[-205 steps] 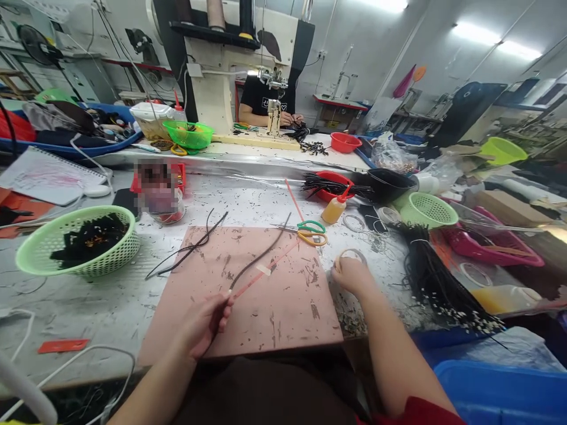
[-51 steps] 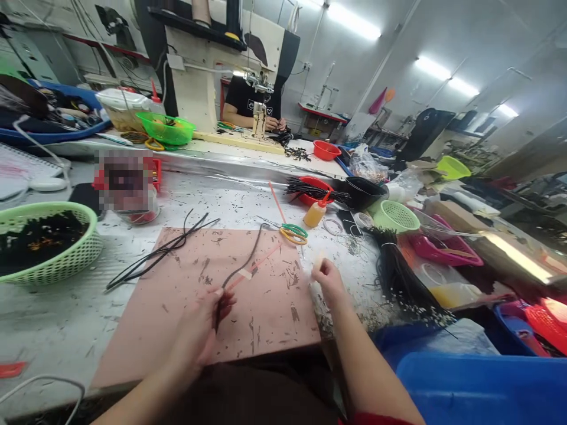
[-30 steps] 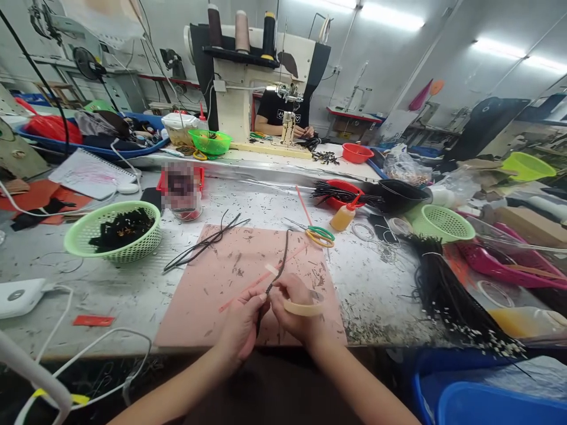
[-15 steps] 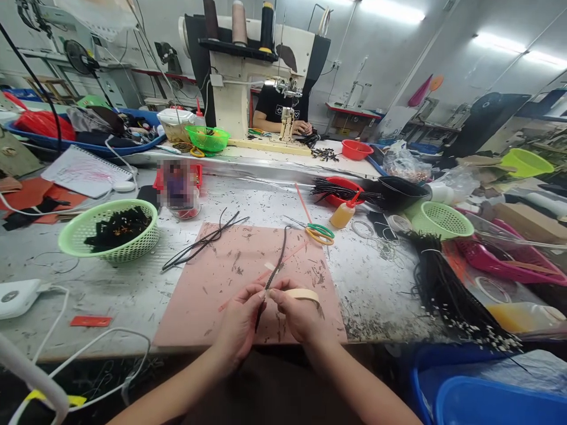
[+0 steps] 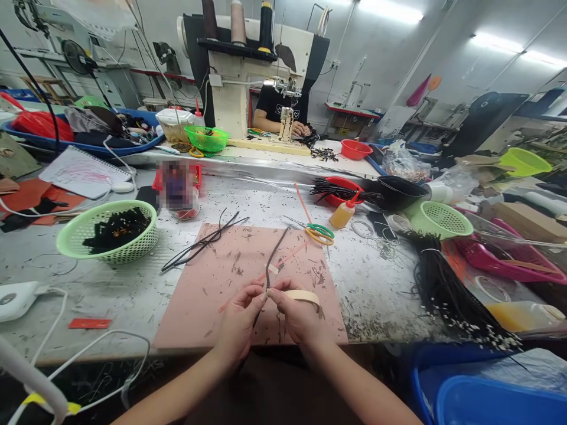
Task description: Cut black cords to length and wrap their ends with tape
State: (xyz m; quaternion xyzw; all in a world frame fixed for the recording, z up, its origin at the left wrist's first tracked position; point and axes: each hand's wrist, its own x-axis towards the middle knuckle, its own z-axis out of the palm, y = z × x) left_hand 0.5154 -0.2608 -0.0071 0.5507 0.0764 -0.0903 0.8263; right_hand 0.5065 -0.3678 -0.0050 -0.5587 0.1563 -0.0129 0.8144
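Note:
A thin black cord (image 5: 275, 248) runs up from my fingers over the pink mat (image 5: 212, 295). My left hand (image 5: 241, 313) pinches it between thumb and fingers. From the other side my right hand (image 5: 295, 310) pinches the same spot, its fingertips nearly touching the left ones. The cord's lower end hangs below the pinch, partly hidden by my left hand. A roll of masking tape (image 5: 305, 296) is at my right hand; whether the fingers hold it I cannot tell. Under the cord lies a clear reddish strip (image 5: 290, 255) with a small pale tape piece (image 5: 271, 268).
Scissors (image 5: 319, 232) and a glue bottle (image 5: 342, 213) stand beyond the mat. Loose black cords (image 5: 199, 243) lie at left, near a green basket (image 5: 148, 239). A black cord bundle (image 5: 447, 289) lies at right. A co-worker (image 5: 278, 106) sits behind the sewing machine (image 5: 228, 88).
The cord's upper part has bent a little further left above my fingers. Both hands stay pinched at nearly the same place.

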